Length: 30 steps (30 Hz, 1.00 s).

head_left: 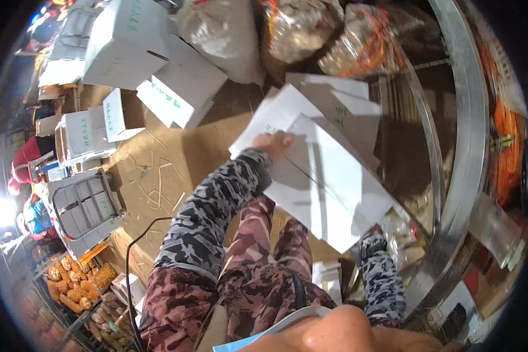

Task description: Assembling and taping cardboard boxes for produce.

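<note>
In front of me is a folded-flat white cardboard box (pixel 334 182), tilted, with a slit between its flaps. My left hand (pixel 274 144) is closed on its upper left part, fingers curled over the board. At the lower right corner of the board is my right hand (pixel 374 230); its fingers are mostly hidden, so their grip does not show. Behind this box lie more flat white cardboard sheets (pixel 349 108) with green lettering, partly covered by it.
White cartons (pixel 120 44) stand at the upper left. A white sack (pixel 220 38) and clear plastic bags (pixel 302 29) sit along the far side. A curved metal rail (pixel 472 117) runs down the right. A folding metal trolley (pixel 85 205) stands at the left, above bagged orange-brown goods (pixel 70 281).
</note>
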{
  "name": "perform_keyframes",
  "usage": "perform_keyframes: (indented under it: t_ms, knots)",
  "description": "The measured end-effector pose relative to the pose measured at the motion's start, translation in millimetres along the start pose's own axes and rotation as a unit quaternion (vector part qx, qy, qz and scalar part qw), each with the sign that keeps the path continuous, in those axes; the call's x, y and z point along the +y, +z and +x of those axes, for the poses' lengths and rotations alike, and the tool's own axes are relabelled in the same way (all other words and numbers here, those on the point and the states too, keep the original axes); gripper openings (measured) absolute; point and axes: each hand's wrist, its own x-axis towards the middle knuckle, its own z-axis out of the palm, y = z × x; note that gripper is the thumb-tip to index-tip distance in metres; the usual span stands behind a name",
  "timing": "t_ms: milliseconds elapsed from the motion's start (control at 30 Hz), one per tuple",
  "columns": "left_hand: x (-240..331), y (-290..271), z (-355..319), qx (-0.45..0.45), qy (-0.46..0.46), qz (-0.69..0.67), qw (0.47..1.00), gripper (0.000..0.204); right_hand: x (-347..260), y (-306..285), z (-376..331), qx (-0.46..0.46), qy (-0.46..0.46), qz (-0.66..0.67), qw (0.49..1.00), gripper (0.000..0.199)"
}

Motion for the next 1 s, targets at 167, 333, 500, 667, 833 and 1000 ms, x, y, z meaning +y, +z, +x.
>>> perform_keyframes:
  t_ms: [167,333,500,667,833,1000]
  knots:
    - [28.3,-18.2,-26.2,-0.057,-0.038,0.013,0.998,0.058,10.3,31.5,-10.6,0.015,0.055,0.068,0.996,0.051]
    - [-21.0,-76.1,-75.3,0.085,0.143,0.002,0.986,0.082,-45.8,61.8,13.8,0.104,0.115,0.246,0.957,0.051]
    - [-18.0,-371.2,-163.4,0.289,0.294,0.121,0.903,0.075,-189.6,-17.9,77.3,0.293,-0.073,0.430,0.851,0.051]
    - [-12.2,-428.3,-295.8,0.572,0.333,0.121,0.740,0.072,-351.8,-208.1,158.2,0.337,-0.229,0.476,0.779,0.058]
    - [-93.5,-211.9,-185.5,0.403,0.340,0.112,0.842,0.077,-297.2,-189.2,72.5,0.430,-0.153,0.588,0.667,0.072]
    - [-225.3,63.1,-118.1,0.023,0.244,0.010,0.969,0.071,-164.7,-238.7,-123.0,0.677,0.234,-0.028,0.698,0.053]
